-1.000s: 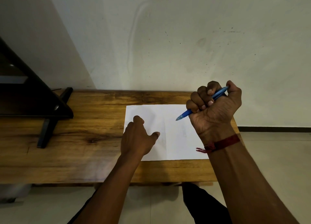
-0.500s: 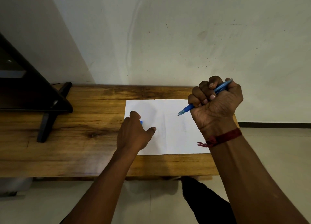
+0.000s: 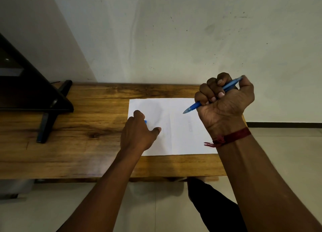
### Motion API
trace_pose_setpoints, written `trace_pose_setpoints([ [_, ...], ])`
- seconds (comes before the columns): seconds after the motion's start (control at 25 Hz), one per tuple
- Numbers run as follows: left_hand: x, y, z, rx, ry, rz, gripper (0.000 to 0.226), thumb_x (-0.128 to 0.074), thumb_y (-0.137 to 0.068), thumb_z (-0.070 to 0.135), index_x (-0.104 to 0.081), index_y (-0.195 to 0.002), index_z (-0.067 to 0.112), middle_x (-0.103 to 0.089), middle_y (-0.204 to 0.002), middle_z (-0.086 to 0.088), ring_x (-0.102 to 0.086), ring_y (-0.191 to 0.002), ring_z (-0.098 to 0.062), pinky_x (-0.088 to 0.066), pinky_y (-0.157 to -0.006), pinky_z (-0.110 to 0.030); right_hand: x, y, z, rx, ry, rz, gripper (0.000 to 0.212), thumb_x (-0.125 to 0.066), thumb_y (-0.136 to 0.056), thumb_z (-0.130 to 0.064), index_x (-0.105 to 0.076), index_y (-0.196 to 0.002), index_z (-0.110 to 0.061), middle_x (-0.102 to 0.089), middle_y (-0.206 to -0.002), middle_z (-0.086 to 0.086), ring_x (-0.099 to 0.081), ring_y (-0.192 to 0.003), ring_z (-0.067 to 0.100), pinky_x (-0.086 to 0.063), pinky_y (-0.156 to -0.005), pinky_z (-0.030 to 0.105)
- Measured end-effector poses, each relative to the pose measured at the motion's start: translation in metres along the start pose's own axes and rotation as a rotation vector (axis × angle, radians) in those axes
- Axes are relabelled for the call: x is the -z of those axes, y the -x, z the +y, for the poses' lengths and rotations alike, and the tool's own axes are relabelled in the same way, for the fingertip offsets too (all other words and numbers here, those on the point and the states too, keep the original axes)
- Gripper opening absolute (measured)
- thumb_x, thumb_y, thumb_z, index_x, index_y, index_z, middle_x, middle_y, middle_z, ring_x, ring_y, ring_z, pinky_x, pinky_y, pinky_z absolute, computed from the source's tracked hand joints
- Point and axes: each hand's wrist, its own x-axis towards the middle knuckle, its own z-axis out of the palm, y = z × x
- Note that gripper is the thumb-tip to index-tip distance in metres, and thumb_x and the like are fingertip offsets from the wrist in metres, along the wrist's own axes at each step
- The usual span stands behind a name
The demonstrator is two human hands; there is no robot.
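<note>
My right hand [image 3: 224, 108] is raised over the right end of the wooden tabletop [image 3: 83, 144], the inner wrist turned toward me. Its fingers [image 3: 203, 93] are curled tight into a fist round a blue pen [image 3: 193, 108]. The pen runs slantwise through the fist. Its back end sticks out by my thumb at the upper right, and its tip points down and to the left, above the right half of a sheet of white paper [image 3: 181, 141]. As far as I can see, the tip is clear of the sheet. The paper lies flat near the right end of the tabletop, with a faint crease down its middle and some pale marks on the right that I cannot read. My left hand [image 3: 137, 132] rests on the left part of the sheet, back upward, with the fingers bent down toward the paper and the thumb stretched out to the right. A small blue piece [image 3: 145, 122] shows just beside those fingertips. I cannot tell whether my fingers pinch it or only lie against it. A red thread [image 3: 233, 136] is tied round my right wrist. A black stand [image 3: 48, 120] sits at the left end of the tabletop, well apart from the paper.
</note>
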Motion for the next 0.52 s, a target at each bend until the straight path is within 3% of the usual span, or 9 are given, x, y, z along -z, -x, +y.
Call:
trace_pose_setpoints([
  [0.08,0.0009,0.0007,0.0011,-0.004,-0.001,-0.002,0.066,-0.076,-0.071,0.050,-0.046,-0.118,0.015,-0.059,-0.117,-0.006,-0.050,-0.091,-0.015,-0.039,-0.067,-0.028,-0.0013,0.0005,-0.0009,0.002,0.022,-0.007,0.053,-0.026,-0.089,-0.049,-0.041,-0.055,-0.012,-0.028,-0.037,-0.004,-0.020,-0.036,0.009,-0.019,-0.042,0.015],
  [0.28,0.0007,0.0005,0.0002,-0.003,-0.004,-0.002,0.064,-0.075,-0.072,0.050,-0.047,-0.118,0.015,-0.059,-0.118,-0.007,-0.056,-0.101,-0.021,-0.039,-0.067,-0.028,0.0000,0.0009,0.0002,0.019,0.010,0.023,0.049,-0.023,-0.091,-0.040,-0.041,-0.055,-0.012,-0.027,-0.038,-0.004,-0.020,-0.035,0.009,-0.019,-0.041,0.016],
  [0.4,0.0007,-0.0012,-0.0003,0.008,0.005,-0.004,0.064,-0.075,-0.071,0.051,-0.047,-0.117,0.015,-0.059,-0.117,-0.007,-0.055,-0.097,-0.019,-0.039,-0.067,-0.028,0.0002,0.0012,0.0001,-0.007,0.010,0.001,0.057,-0.025,-0.090,-0.055,-0.041,-0.056,-0.011,-0.027,-0.036,-0.004,-0.021,-0.035,0.009,-0.020,-0.041,0.016],
  [0.52,0.0006,-0.0018,-0.0008,0.011,0.000,0.000,0.065,-0.075,-0.071,0.051,-0.047,-0.118,0.016,-0.059,-0.116,-0.006,-0.050,-0.091,-0.015,-0.039,-0.067,-0.028,0.0001,0.0005,0.0009,0.001,0.034,0.015,0.051,-0.027,-0.090,-0.046,-0.041,-0.055,-0.012,-0.027,-0.037,-0.004,-0.019,-0.035,0.010,-0.019,-0.042,0.016],
])
